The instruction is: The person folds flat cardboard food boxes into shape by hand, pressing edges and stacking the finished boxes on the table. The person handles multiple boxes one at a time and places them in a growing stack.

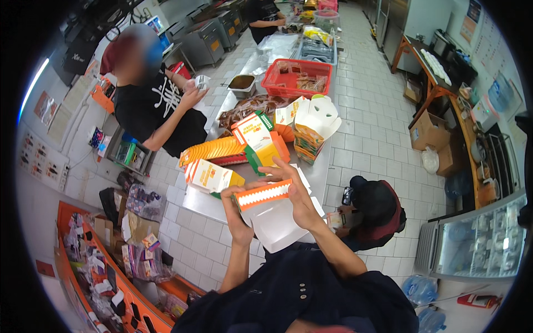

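Note:
Between my two hands is a partly folded cardboard takeaway box [275,225], white inside, with an orange side panel that has a white zigzag pattern. My left hand [237,213] grips its left side. Against its right edge presses my right hand [300,201], fingers extended over the orange panel. Just beyond, on the metal table [194,201], lie a folded white and yellow carton [214,176] and an orange, yellow and green carton [264,141]. A row of nested orange cartons [214,149] runs behind them. To the right stands a stack of opened takeaway boxes [313,130].
Farther up the table are a red crate [297,77], a metal pan [242,84] and brown packets [255,109]. A co-worker [158,105] stands at the left side; another person [377,213] crouches at the right. A glass-door fridge [480,241] stands at the lower right.

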A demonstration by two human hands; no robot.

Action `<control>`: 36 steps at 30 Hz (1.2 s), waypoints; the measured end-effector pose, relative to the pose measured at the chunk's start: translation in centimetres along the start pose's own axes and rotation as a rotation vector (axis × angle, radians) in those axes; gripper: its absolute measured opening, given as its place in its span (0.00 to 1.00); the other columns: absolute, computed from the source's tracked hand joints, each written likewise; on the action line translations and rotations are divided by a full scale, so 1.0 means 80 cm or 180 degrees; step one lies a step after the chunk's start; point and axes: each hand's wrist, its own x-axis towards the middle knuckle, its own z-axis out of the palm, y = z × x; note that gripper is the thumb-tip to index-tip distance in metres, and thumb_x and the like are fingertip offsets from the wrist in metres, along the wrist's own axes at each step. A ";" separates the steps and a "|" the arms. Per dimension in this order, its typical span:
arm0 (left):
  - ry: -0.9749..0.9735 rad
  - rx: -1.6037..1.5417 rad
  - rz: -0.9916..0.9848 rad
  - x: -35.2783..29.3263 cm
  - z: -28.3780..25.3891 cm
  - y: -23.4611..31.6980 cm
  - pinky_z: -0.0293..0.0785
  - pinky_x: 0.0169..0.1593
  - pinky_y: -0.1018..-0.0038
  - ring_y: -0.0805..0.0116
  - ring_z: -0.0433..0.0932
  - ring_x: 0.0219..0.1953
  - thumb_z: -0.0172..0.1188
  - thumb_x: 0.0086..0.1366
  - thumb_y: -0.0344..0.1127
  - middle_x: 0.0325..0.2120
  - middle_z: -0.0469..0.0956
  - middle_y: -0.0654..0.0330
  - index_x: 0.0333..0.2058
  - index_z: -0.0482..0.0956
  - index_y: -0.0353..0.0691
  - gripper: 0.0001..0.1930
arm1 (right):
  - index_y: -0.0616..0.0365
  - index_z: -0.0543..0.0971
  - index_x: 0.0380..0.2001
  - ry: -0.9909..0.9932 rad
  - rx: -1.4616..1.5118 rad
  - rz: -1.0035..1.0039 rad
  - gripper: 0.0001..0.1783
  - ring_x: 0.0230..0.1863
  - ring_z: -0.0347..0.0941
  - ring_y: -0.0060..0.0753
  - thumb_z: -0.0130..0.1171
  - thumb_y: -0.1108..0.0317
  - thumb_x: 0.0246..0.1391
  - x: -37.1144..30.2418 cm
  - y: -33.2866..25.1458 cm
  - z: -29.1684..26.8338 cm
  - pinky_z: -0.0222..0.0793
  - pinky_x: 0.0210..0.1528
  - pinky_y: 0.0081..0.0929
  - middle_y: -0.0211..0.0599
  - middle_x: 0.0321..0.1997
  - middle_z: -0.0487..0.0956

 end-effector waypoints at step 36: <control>-0.0230 -0.0678 -0.2275 0.008 -0.093 -0.120 0.78 0.59 0.60 0.60 0.81 0.56 0.62 0.73 0.56 0.57 0.80 0.55 0.64 0.73 0.42 0.31 | 0.60 0.73 0.63 -0.0658 -0.0766 0.0570 0.42 0.57 0.77 0.34 0.83 0.65 0.46 -0.026 0.092 0.028 0.72 0.63 0.35 0.37 0.57 0.79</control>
